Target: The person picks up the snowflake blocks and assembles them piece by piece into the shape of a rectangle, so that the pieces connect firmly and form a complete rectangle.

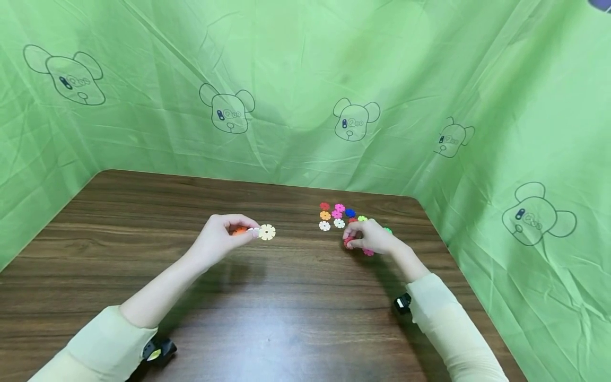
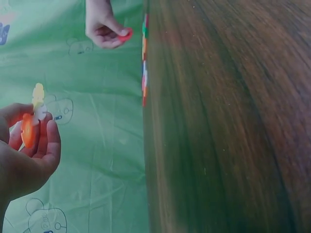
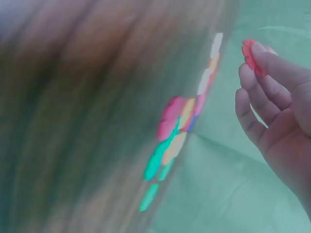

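My left hand (image 1: 216,240) pinches a short chain of flower-shaped plastic discs above the table. An orange disc (image 2: 29,131) sits at the palm end, a white disc (image 2: 40,113) in the middle, and a pale yellow disc (image 1: 268,232) sticks out past the fingertips toward the right. Over to the right, my right hand (image 1: 374,237) holds a single red disc (image 3: 249,54) between thumb and fingers. In the right wrist view this disc is raised off the table. Part of the loose discs is hidden behind the right hand in the head view.
Several loose discs lie around the right hand, among them a blue disc (image 1: 350,213), a white disc (image 1: 324,226) and a pink disc (image 1: 368,252). The brown wooden table (image 1: 286,297) is bordered by green cloth (image 1: 296,69) at the back and sides.
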A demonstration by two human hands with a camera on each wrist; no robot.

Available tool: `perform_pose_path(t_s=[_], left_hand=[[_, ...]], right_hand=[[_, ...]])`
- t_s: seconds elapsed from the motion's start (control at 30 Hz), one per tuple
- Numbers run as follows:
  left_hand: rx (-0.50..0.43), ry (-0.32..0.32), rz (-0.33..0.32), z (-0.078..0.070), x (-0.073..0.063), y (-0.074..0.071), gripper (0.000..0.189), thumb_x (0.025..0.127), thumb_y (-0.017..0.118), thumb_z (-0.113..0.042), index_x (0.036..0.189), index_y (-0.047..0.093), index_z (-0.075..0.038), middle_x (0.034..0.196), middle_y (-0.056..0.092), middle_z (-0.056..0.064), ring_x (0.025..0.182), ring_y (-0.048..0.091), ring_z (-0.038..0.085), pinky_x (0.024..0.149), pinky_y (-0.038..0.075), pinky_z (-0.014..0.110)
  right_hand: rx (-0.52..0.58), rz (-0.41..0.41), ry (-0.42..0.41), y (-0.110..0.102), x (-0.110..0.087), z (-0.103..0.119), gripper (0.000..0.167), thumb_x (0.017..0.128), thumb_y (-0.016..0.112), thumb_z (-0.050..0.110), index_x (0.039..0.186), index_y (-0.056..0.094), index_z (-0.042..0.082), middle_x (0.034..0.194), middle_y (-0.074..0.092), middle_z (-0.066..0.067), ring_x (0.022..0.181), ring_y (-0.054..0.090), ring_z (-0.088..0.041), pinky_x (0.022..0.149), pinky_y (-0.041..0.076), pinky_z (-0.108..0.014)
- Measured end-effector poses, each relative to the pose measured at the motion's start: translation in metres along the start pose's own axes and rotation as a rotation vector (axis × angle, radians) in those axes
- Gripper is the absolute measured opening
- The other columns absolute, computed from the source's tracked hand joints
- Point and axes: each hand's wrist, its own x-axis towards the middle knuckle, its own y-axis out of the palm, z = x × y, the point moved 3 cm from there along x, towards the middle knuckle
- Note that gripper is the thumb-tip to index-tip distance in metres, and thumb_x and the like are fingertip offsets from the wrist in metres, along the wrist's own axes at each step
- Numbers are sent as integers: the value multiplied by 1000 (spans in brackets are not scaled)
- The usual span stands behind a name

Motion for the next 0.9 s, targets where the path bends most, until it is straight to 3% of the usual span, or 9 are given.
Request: perform_pose_path(t_s=[0.17, 0.37, 0.47, 0.7, 0.9], left_hand=[[17, 30, -2, -2, 2, 2, 14, 83, 73, -21, 94, 74, -13, 86, 72, 5, 69, 60, 7, 62, 49, 22], [3, 28, -7, -4, 3, 4, 15, 82, 74, -19, 94, 74, -10, 86, 72, 7, 69, 59, 7, 61, 49, 20], [-6, 25, -7, -5, 3, 5, 15, 82, 74, -19, 94, 74, -9, 86, 72, 7, 69, 60, 6, 62, 49, 20], [1, 27, -11, -6, 2, 6, 13, 82, 73, -19, 93, 74, -11, 86, 71, 4, 69, 59, 7, 61, 49, 21], [12, 25, -14, -8, 2, 7, 12, 82, 74, -20, 92, 74, -13, 84, 71, 3, 68, 58, 8, 60, 49, 21]], right_hand=[[76, -104, -10, -16, -1, 27, 11, 81, 75, 13, 89, 67, 17, 74, 66, 7, 68, 61, -7, 62, 50, -25], [72, -250, -78, -31, -4, 61, 13, 80, 76, 13, 90, 68, 17, 72, 64, 9, 68, 59, -7, 63, 50, -26], [84, -301, -137, -32, -4, 79, 14, 79, 77, 12, 89, 69, 16, 76, 66, 9, 71, 60, -5, 65, 50, -27], [168, -420, -267, -32, -2, 114, 19, 76, 78, 8, 90, 71, 18, 80, 69, 9, 69, 57, -5, 58, 46, -29], [220, -445, -254, -25, 0, 137, 18, 77, 78, 11, 95, 73, 14, 84, 70, 3, 71, 58, -8, 59, 47, -24]])
